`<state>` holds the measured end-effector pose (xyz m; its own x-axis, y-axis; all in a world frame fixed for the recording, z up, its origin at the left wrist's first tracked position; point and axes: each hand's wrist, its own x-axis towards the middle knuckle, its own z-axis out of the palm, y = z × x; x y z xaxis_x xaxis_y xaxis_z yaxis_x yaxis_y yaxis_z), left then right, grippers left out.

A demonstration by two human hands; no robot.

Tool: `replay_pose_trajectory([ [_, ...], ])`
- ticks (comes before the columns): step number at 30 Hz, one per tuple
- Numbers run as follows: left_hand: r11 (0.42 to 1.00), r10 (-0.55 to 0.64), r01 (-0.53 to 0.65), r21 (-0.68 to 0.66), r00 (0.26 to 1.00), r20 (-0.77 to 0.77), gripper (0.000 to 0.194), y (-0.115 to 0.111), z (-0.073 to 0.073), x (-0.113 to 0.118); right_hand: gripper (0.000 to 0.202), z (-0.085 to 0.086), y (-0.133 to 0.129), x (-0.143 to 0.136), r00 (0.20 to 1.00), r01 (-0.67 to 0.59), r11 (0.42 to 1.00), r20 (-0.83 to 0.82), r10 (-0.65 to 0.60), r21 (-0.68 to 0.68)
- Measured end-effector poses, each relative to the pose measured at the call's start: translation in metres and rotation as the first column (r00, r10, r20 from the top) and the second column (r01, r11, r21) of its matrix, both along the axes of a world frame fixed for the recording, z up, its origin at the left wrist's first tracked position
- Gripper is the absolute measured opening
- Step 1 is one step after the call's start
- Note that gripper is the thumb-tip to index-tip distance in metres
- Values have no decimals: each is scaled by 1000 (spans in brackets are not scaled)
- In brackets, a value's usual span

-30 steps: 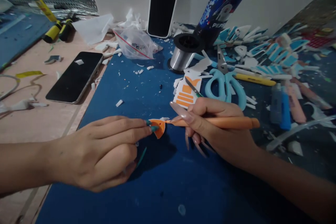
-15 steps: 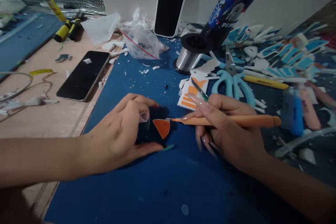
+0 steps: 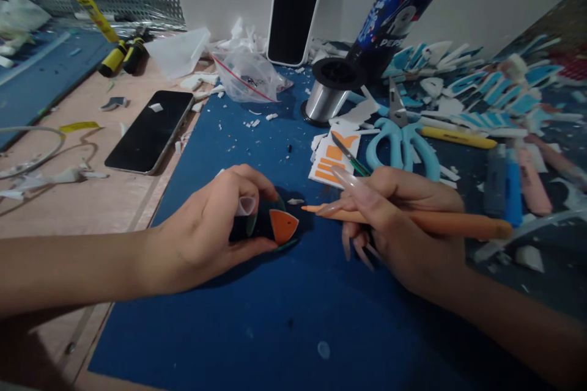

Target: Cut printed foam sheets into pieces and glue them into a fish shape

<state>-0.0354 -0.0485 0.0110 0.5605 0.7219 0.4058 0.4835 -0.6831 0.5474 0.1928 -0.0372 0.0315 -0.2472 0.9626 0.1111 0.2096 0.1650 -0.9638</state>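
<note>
A small orange piece with pale edges and a dark spot [image 3: 284, 226] lies on the blue mat [image 3: 220, 330]. My left hand [image 3: 206, 220] has its thumb and index finger closed on opposite edges of it. A translucent hollow bit [image 3: 246, 206] shows among the curled fingers of that hand. My right hand [image 3: 403, 226] grips an orange marker [image 3: 449, 223], its tip just right of the piece and apart from it. By the right fingers, a pointed blade-like tool with a green handle [image 3: 351, 156] rests over an orange-striped white piece [image 3: 328, 162]; whether the hand holds it is unclear.
Light blue scissors [image 3: 398, 140], a wire spool [image 3: 328, 95] and a blue can [image 3: 397, 12] stand or lie behind my right hand. White and blue scraps [image 3: 495, 95] pile up at right. A phone [image 3: 149, 131] lies at left; a plastic bag [image 3: 250, 76] is at the back.
The orange piece has turned, and my left thumb and index finger have come onto its edges. The marker's rear end has swung down and right; its tip is now clear of the piece.
</note>
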Motion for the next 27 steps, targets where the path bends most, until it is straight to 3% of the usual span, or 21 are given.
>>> replay_pose_trajectory([
  [6, 1000, -9, 8, 27, 999, 31, 41, 2, -2, -1, 45, -1, 0, -1, 1000, -15, 1000, -4, 15, 17],
  [9, 1000, 25, -25, 12, 1000, 0, 41, 3, -1, 0, 43, -3, 1, 0, 1000, 10, 995, -17, -8, 101],
  [12, 999, 38, -37, 25, 998, -45, 37, 4, 0, -1, 45, -5, 1, 0, 1000, 28, 996, -5, -28, 90],
  [17, 996, 25, -14, 93, 992, -126, 30, 3, 3, 0, 33, -5, -1, -2, 993, 76, 997, -88, -75, 9],
  [22, 980, 21, 3, 200, 992, -122, 27, 1, 7, 0, 23, -3, -2, -3, 990, 103, 992, -105, -95, 75],
  [25, 957, 13, 41, 286, 983, -183, 4, 1, 7, -1, 17, -6, -5, 1, 983, 63, 995, -178, -49, 76],
  [27, 956, 3, 74, 284, 965, -262, 16, 2, 6, -1, 18, -9, -8, 4, 967, -6, 998, -254, 23, 67],
])
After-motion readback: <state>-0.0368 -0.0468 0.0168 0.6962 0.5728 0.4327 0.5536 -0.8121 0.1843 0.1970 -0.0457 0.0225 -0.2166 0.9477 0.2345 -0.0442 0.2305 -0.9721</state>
